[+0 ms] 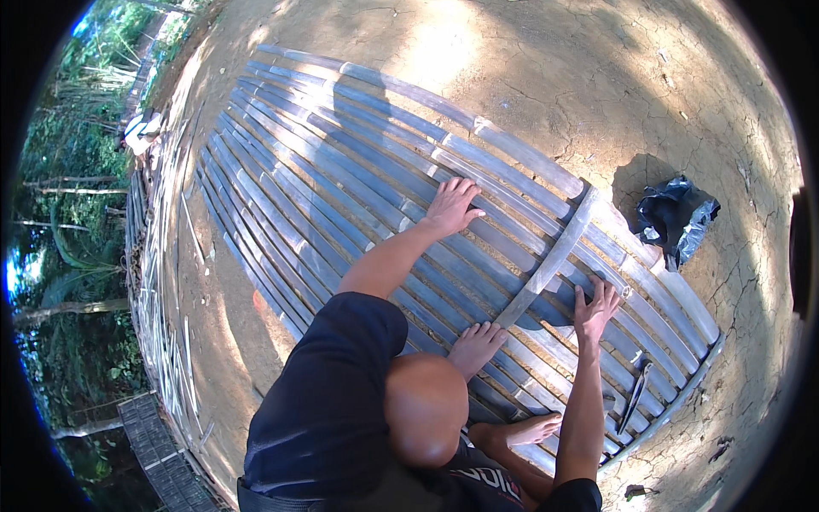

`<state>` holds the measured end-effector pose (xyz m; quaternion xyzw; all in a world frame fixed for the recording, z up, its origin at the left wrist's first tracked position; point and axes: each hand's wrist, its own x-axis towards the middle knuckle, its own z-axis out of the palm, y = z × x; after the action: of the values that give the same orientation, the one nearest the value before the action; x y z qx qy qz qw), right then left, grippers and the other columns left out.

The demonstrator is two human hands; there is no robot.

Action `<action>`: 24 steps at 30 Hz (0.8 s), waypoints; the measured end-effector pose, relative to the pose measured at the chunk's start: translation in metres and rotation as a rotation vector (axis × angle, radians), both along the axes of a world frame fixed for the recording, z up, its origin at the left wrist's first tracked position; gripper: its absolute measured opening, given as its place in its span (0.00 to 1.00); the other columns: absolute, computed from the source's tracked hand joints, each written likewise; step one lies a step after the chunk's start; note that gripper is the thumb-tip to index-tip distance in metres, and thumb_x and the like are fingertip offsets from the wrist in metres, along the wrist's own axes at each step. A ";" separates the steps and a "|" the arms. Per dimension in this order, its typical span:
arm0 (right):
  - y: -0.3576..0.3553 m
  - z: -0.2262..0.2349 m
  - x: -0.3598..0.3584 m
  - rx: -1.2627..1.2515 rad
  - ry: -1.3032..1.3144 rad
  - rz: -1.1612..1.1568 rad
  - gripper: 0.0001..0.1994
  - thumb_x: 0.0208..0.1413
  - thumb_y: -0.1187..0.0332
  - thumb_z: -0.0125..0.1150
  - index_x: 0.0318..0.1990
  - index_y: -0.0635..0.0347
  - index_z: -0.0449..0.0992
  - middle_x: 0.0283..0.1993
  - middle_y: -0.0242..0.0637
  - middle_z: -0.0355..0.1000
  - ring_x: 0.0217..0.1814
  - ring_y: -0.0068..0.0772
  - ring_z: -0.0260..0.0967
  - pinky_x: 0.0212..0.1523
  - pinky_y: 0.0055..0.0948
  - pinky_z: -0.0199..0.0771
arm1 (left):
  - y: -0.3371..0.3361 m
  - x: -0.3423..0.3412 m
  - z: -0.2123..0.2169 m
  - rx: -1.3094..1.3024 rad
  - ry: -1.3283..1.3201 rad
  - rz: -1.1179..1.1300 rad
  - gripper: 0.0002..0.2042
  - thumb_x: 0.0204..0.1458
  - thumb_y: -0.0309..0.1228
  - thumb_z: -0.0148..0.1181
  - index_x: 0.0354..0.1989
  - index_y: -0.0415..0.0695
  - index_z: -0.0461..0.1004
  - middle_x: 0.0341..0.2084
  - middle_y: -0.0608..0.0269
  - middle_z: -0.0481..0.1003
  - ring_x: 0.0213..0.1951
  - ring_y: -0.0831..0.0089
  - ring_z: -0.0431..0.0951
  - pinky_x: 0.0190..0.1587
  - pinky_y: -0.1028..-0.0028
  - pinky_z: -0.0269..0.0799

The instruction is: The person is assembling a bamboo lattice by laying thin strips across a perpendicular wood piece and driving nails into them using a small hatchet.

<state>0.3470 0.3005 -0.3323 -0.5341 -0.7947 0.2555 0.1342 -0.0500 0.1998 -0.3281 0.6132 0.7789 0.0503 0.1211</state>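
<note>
- The slatted panel (pixel 529 154) of long, grey split strips lies over bare, cracked ground (pixel 742 111), filling the middle of the view.
- A cross strip (pixel 554 256) lies athwart the slats, reaching in from the panel's upper right edge.
- The left hand (pixel 452 209) rests palm down on slats left of the cross strip, fingers slightly spread, grasping nothing visible.
- The right hand (pixel 597 309) touches slats right of the cross strip, thumb wide of its bent fingers.
- A bare foot (pixel 478 348) stands by the cross strip's lower end.
- A narrow dark tool (pixel 634 398), kind unclear, lies near the panel's right end.
- A black plastic bag (pixel 674 213) sits on the ground just beside the upper right edge.
</note>
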 end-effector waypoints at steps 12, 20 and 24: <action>0.024 -0.004 -0.009 0.037 0.000 -0.097 0.26 0.58 0.68 0.63 0.65 0.52 0.69 0.51 0.51 0.66 0.49 0.54 0.70 0.51 0.48 0.71 | 0.056 -0.049 -0.027 0.387 -0.510 1.317 0.21 0.55 0.32 0.63 0.52 0.30 0.71 0.50 0.40 0.74 0.48 0.48 0.77 0.49 0.56 0.74; 0.038 -0.004 -0.005 -0.032 -0.043 -0.176 0.23 0.56 0.66 0.67 0.60 0.51 0.76 0.54 0.51 0.66 0.53 0.52 0.70 0.55 0.46 0.72 | 0.079 -0.062 -0.047 0.635 -0.948 1.561 0.11 0.50 0.26 0.62 0.36 0.28 0.76 0.33 0.47 0.79 0.32 0.57 0.79 0.35 0.60 0.73; 0.032 -0.004 -0.017 -0.056 -0.029 -0.167 0.22 0.56 0.65 0.67 0.60 0.52 0.77 0.54 0.52 0.67 0.54 0.52 0.70 0.54 0.46 0.72 | 0.049 -0.093 -0.072 0.828 -1.109 1.470 0.05 0.48 0.24 0.61 0.31 0.35 0.74 0.28 0.56 0.75 0.29 0.65 0.72 0.35 0.57 0.69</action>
<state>0.3305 0.3328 -0.3367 -0.6056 -0.7418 0.2578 0.1287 -0.1426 0.2487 -0.4005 -0.1352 0.7187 0.6571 0.1827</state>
